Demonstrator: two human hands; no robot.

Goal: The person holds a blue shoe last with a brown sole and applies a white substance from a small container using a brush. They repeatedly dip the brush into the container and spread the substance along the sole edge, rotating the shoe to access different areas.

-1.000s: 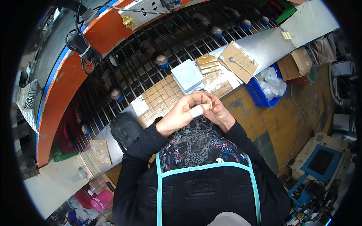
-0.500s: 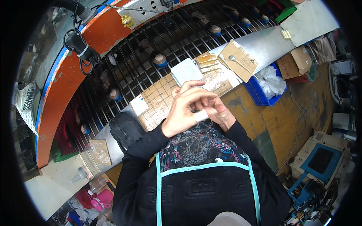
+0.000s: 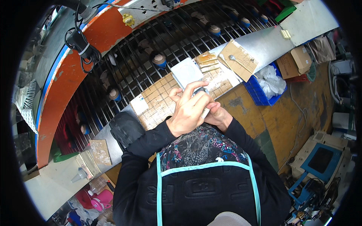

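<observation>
My left hand (image 3: 190, 111) and my right hand (image 3: 218, 116) are pressed together in front of my chest, above a gridded brown tray (image 3: 158, 103) on the metal bench. Between the fingers sits a small dark part with a white piece (image 3: 203, 113) under it; the left hand covers most of it. A white square plastic lid (image 3: 186, 72) lies just beyond my fingertips on the tray. Which hand carries the part's weight is hard to tell.
A black rack of rods (image 3: 151, 49) with blue-and-tan spools (image 3: 159, 60) curves behind the bench, framed by an orange rim (image 3: 56, 101). A cardboard sheet (image 3: 238, 60) lies right of the tray; a blue bin with plastic bags (image 3: 268, 84) stands below it. A black pad (image 3: 124, 130) lies left.
Both hands rose and shifted slightly toward the tray, and the left hand now wraps further over the small part. The white piece is less exposed than a second ago.
</observation>
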